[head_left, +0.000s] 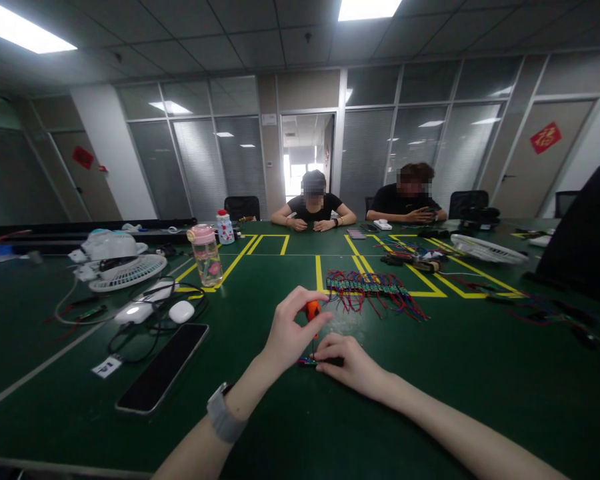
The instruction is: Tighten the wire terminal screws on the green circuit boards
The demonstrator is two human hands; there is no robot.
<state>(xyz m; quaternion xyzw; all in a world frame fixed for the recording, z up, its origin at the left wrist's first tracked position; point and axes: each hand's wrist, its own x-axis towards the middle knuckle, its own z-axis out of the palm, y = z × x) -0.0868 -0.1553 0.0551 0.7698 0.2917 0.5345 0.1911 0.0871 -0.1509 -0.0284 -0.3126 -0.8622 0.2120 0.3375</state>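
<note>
The left hand (291, 327) has the orange handle of a screwdriver (313, 310) between its thumb and fingers. The shaft points almost straight down, between the two hands, to a small board (307, 361) on the green table (280, 427). The right hand (353, 363) is low beside the shaft, fingers bent, with its fingertips at the board's near end. Whether they pinch the board or only steady it, I cannot tell, as they cover part of it.

How far things have got can only be judged in part. The screwdriver is already in place over the board, and its tip looks to be at or just above it. Whether anything under the tip is loose or tight is too small to see, so nothing on this board can be called finished. Some coloured wire shows at the board's end to the left of the right fingertips.

Beyond the right hand lies a row of boards (365, 285), side by side, with red and blue wires spreading from it. None of these is in either hand, and whether they are complete cannot be made out.

Left of the left hand are a phone (163, 370) and, farther off, a bottle (207, 257). Two people (314, 205) (405, 200) sit across the table.
</note>
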